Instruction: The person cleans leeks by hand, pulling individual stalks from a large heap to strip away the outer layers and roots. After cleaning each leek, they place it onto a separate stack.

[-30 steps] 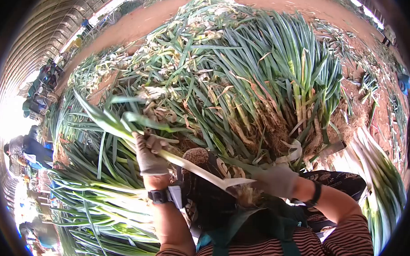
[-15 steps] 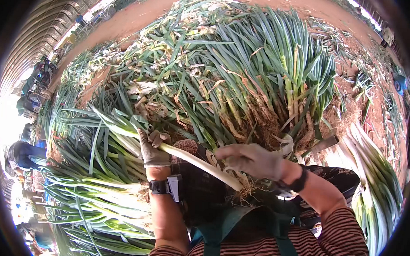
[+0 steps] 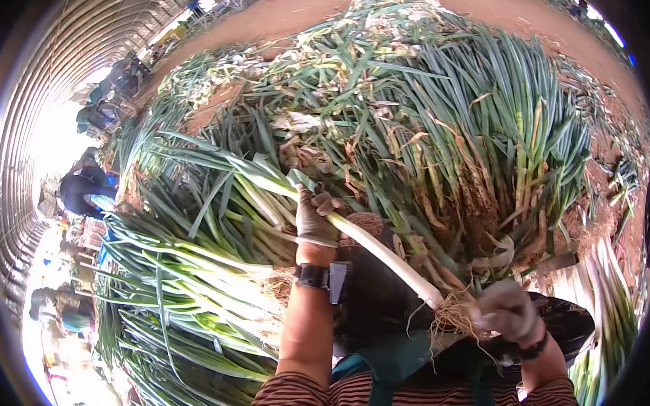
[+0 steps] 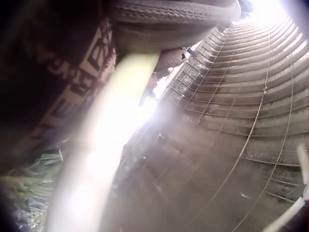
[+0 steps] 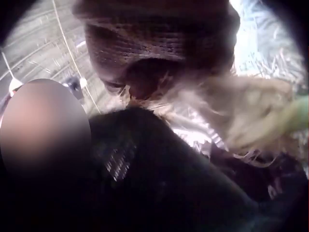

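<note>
A long green onion point(image 3: 387, 255) slants across the person's lap, its white stalk bare and its root end low on the right. My gloved left hand point(image 3: 317, 215) grips it where the white meets the green leaves; the left wrist view shows the pale stalk point(image 4: 96, 140) coming out below the glove. At the other end, my gloved right hand point(image 3: 509, 311) is blurred, its fingers curled at the tangle of roots point(image 3: 453, 316). In the right wrist view, thin root strands point(image 5: 166, 113) show by the curled fingers point(image 5: 140, 53).
Untrimmed green onions point(image 3: 476, 165) with brown, dirty bases lie heaped in front. Another pile point(image 3: 193, 284) spreads at the left, roots toward the left forearm. Pale-stalked onions point(image 3: 604, 306) lie at the right. Leaf scraps point(image 3: 359, 32) cover the ground farther off. Another person point(image 3: 86, 187) is at the far left.
The right hand moved from the root end up over the stalk, then back down to the roots. A pale strip that stood off the stalk is gone. The left hand keeps its grip.
</note>
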`<state>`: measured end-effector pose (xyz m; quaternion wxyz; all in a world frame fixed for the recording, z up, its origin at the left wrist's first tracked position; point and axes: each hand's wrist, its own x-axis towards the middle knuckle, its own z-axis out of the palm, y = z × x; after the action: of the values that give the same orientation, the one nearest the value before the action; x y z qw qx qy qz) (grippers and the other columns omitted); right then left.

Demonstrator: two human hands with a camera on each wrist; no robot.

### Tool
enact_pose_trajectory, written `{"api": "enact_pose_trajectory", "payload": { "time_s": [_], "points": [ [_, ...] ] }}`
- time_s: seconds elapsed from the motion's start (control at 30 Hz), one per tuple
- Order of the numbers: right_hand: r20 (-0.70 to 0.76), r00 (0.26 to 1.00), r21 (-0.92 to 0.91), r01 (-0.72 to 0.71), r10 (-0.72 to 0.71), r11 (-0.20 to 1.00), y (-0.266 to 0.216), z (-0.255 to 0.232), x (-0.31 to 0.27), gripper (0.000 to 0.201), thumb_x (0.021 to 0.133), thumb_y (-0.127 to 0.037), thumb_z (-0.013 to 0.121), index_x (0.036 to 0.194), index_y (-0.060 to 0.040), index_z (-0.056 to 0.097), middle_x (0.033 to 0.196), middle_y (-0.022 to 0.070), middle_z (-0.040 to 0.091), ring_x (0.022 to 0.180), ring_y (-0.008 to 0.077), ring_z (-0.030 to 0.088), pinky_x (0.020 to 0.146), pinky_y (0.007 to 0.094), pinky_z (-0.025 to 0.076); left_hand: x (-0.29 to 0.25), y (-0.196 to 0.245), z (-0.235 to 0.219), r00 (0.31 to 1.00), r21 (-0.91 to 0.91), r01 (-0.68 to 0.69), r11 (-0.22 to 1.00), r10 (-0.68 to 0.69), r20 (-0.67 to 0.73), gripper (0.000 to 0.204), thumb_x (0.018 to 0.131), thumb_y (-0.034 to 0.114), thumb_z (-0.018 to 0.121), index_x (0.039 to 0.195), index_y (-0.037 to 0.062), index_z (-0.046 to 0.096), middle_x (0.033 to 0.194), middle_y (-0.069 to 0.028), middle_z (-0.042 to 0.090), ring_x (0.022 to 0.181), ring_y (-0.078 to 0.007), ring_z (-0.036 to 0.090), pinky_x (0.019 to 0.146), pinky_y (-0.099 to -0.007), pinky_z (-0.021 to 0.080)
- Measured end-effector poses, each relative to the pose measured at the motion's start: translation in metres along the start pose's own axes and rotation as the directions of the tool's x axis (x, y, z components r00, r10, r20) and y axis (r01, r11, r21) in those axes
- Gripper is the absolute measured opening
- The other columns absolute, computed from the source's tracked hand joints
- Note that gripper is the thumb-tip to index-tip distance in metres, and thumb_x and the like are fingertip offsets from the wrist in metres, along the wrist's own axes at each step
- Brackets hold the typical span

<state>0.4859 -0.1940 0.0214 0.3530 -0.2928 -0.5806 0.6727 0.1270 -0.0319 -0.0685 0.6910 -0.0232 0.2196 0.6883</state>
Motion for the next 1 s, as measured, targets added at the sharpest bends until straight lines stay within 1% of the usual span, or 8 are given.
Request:
{"api": "enact_pose_trajectory", "payload": {
  "time_s": [0.17, 0.23, 0.33, 0.47, 0.67, 0.77, 0.83, 1.0],
  "points": [
    [-0.496, 0.847, 0.279, 0.363, -0.190, 0.889, -0.018, -0.024, -0.028, 0.022, 0.089, -0.024, 0.065, 0.080, -0.0042, 0.069, 0.070, 0.0076, 0.064, 0.056, 0.0177, 0.060, 0.047, 0.0289, 0.044, -0.008, -0.001, 0.022, 0.981, 0.213, -0.191, 0.958, 0.196, -0.003, 0.041, 0.094, 0.051, 0.053, 0.079, 0.0131, 0.050, 0.055, 0.0064, 0.036, 0.044, -0.0095, 0.036, 0.059, -0.0312, 0.047],
    [-0.560, 0.828, -0.188, -0.091, -0.030, 0.978, -0.015, -0.053, -0.008, 0.028, 0.092, -0.028, 0.060, 0.077, -0.0063, 0.068, 0.063, 0.0037, 0.057, 0.050, 0.0156, 0.055, 0.044, 0.0273, 0.040, -0.024, 0.012, 0.046, 0.933, 0.392, -0.348, 0.852, 0.357, 0.053, 0.041, 0.093, 0.052, 0.054, 0.085, 0.0121, 0.053, 0.056, 0.0062, 0.038, 0.045, -0.0107, 0.038, 0.058, -0.0317, 0.046],
    [-0.400, 0.916, -0.883, -0.381, -0.014, 0.273, 0.096, -0.099, 0.024, 0.027, 0.092, -0.028, 0.057, 0.079, -0.0077, 0.069, 0.078, 0.0077, 0.064, 0.063, 0.0212, 0.061, 0.056, 0.0363, 0.046, -0.035, 0.069, 0.066, 0.873, 0.488, -0.455, 0.745, 0.482, 0.079, 0.041, 0.097, 0.047, 0.051, 0.083, 0.0089, 0.056, 0.057, 0.0059, 0.036, 0.051, -0.0103, 0.039, 0.054, -0.0293, 0.042],
    [-0.698, 0.642, -0.047, -0.484, 0.318, 0.874, 0.196, -0.104, 0.002, 0.037, 0.088, -0.030, 0.057, 0.119, -0.0083, 0.059, 0.093, 0.0162, 0.068, 0.081, 0.0323, 0.066, 0.067, 0.0421, 0.052, -0.044, 0.190, 0.064, 0.777, 0.602, -0.563, 0.566, 0.610, 0.154, 0.046, 0.097, 0.048, 0.050, 0.106, 0.0038, 0.057, 0.062, 0.0010, 0.046, 0.058, -0.0157, 0.049, 0.059, -0.0304, 0.043],
    [-0.514, 0.678, -0.724, -0.671, 0.525, 0.158, 0.200, -0.110, 0.011, 0.050, 0.081, -0.048, 0.061, 0.113, -0.0092, 0.063, 0.102, 0.0213, 0.066, 0.092, 0.0385, 0.064, 0.082, 0.0467, 0.049, -0.020, 0.387, -0.049, 0.890, 0.850, -0.159, 0.503, 0.446, -0.097, 0.045, 0.091, 0.042, 0.061, 0.117, 0.0059, 0.056, 0.108, -0.0095, 0.061, 0.090, -0.0193, 0.059, 0.075, -0.0280, 0.045],
    [-0.486, 0.818, -0.767, -0.569, 0.309, 0.299, 0.192, -0.112, 0.026, 0.048, 0.084, -0.043, 0.060, 0.113, -0.0043, 0.061, 0.104, 0.0205, 0.067, 0.095, 0.0403, 0.063, 0.083, 0.0461, 0.049, -0.023, 0.354, -0.038, 0.726, 0.902, -0.055, 0.429, 0.637, -0.259, 0.050, 0.087, 0.037, 0.066, 0.128, 0.0105, 0.054, 0.122, -0.0075, 0.056, 0.096, -0.0215, 0.059, 0.081, -0.0314, 0.045],
    [-0.503, 0.781, -0.715, -0.616, 0.370, 0.330, 0.187, -0.113, 0.040, 0.048, 0.084, -0.042, 0.061, 0.116, -0.0057, 0.060, 0.102, 0.0202, 0.067, 0.095, 0.0395, 0.063, 0.082, 0.0458, 0.049, 0.031, 0.371, -0.078, 0.857, 0.852, -0.222, 0.475, 0.512, -0.062, 0.039, 0.092, 0.033, 0.060, 0.127, 0.0146, 0.057, 0.120, -0.0042, 0.059, 0.102, -0.0235, 0.058, 0.078, -0.0387, 0.046],
    [-0.474, 0.785, -0.610, -0.620, 0.399, 0.493, 0.199, -0.114, 0.077, 0.044, 0.086, -0.039, 0.062, 0.114, -0.0051, 0.062, 0.099, 0.0205, 0.067, 0.096, 0.0386, 0.063, 0.081, 0.0456, 0.048, -0.026, 0.089, 0.094, 0.898, 0.776, -0.411, 0.478, 0.361, 0.253, 0.043, 0.093, 0.030, 0.059, 0.125, 0.0026, 0.056, 0.114, -0.0101, 0.062, 0.104, -0.0217, 0.060, 0.087, -0.0383, 0.047]
  ]
}}
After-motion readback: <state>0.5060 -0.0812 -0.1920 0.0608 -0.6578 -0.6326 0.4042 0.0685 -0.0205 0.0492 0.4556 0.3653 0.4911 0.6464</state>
